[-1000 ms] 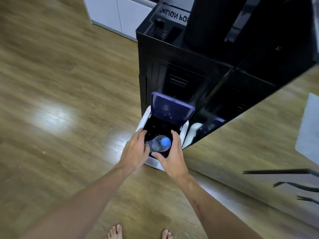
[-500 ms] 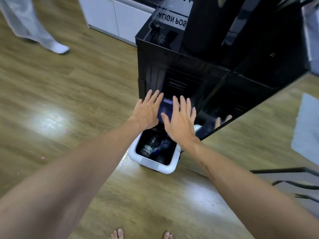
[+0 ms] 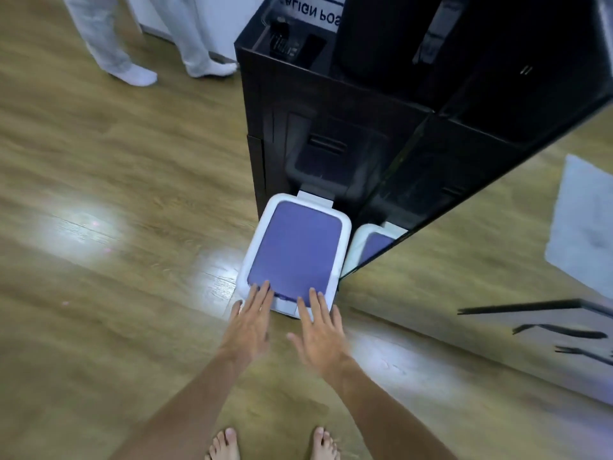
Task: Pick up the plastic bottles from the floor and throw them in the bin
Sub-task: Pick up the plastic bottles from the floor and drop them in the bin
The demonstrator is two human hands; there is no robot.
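A white bin [image 3: 345, 247] with a purple lid [image 3: 295, 250] stands on the wooden floor against a black cabinet. The lid lies flat and closed, so the bottles inside are hidden. My left hand [image 3: 248, 322] and my right hand [image 3: 320, 330] are side by side at the bin's near edge. Both have straight fingers, and their fingertips touch the front of the lid. Neither hand holds anything. No bottle is in sight on the floor.
The tall black cabinet [image 3: 331, 127] rises behind the bin, with a mirrored panel [image 3: 497, 260] to its right. Another person's legs in white trousers and socks [image 3: 139, 74] stand at the upper left. My bare feet [image 3: 272, 443] are at the bottom edge.
The bottle dropped from my hands into the bin. Both hands then went up to the raised lid and brought it down flat; they now rest at its front edge.
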